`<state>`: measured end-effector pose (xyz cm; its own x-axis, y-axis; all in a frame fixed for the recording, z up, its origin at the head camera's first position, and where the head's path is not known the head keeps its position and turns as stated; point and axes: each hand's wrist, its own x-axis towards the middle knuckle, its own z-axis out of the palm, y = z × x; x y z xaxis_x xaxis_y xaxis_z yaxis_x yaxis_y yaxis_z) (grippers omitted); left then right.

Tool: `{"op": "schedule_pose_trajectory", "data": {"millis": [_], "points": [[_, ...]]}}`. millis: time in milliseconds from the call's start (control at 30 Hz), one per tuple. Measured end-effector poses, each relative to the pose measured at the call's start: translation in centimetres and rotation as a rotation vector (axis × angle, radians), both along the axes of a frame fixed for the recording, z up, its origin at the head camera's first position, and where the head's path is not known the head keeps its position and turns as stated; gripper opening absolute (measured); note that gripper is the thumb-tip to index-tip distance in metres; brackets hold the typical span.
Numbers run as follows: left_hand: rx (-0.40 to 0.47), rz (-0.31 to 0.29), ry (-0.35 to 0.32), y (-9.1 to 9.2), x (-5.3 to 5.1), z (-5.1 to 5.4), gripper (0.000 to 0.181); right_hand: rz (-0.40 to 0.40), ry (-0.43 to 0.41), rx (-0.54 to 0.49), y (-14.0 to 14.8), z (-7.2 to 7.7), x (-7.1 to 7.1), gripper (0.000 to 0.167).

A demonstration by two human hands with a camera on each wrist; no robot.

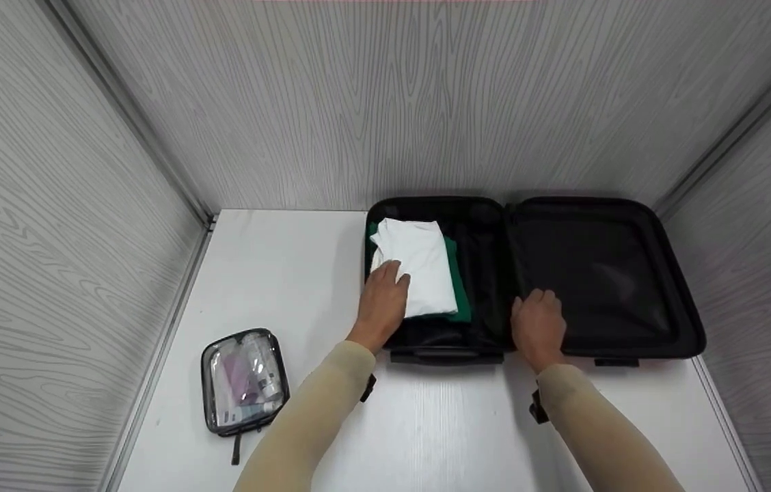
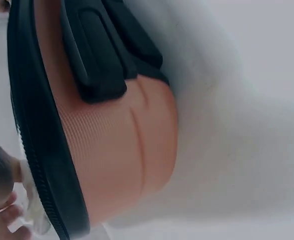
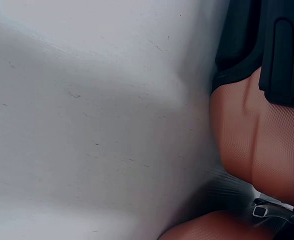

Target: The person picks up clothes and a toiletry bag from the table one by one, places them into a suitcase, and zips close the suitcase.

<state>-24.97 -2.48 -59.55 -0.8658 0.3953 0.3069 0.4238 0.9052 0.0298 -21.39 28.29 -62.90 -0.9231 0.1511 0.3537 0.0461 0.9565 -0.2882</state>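
A black-lined suitcase (image 1: 484, 301) lies spread open; the wrist views show its orange-pink ribbed shell (image 2: 116, 150) and black handle (image 3: 284, 60). In its left half a folded white garment (image 1: 426, 273) lies on a green one (image 1: 461, 294). My left hand (image 1: 384, 304) rests over the left edge of the white garment, fingers extended onto it. At the lower left of the left wrist view, fingertips (image 2: 9, 215) show beside the zipped rim. My right hand (image 1: 539, 324) is at the front inner corner of the right half, fingers loosely bent, with no held thing visible.
A clear zip pouch (image 1: 245, 383) with black edging lies on the white table (image 1: 276, 266) at the left, with a purple item and small bottles inside. Grey wood-patterned walls (image 1: 385, 102) enclose the table at the back and both sides.
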Motion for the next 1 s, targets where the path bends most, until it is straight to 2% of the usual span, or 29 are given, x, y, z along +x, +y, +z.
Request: {"op": "schedule_pose_trajectory", "data": {"millis": [67, 167, 267, 433, 633, 833, 1000], "points": [[0.003, -0.016, -0.072, 0.3, 0.4, 0.0, 0.044, -0.007, -0.009, -0.013, 0.1, 0.1, 0.0, 0.037], [0.012, -0.016, -0.223, 0.6, 0.9, 0.1, 0.071, -0.008, -0.007, -0.013, 0.2, 0.2, 0.0, 0.037], [0.013, 0.000, -0.327, 0.7, 1.2, 0.0, 0.081, 0.006, 0.000, -0.004, 0.3, 0.1, 0.0, 0.037], [-0.024, 0.018, -0.383, 0.8, 1.2, -0.1, 0.078, 0.019, 0.002, 0.008, 0.4, 0.1, 0.2, 0.036], [-0.056, 0.036, -0.437, 0.8, 0.1, 0.1, 0.073, 0.024, -0.017, 0.003, 0.4, 0.3, 0.0, 0.038], [-0.031, 0.067, -0.524, 0.4, -0.9, 0.4, 0.072, 0.037, -0.036, -0.011, 0.1, 0.3, -0.2, 0.038], [-0.010, 0.059, -0.535, 0.1, -1.1, 0.3, 0.073, 0.045, -0.031, -0.016, 0.1, 0.2, -0.4, 0.038]]}}
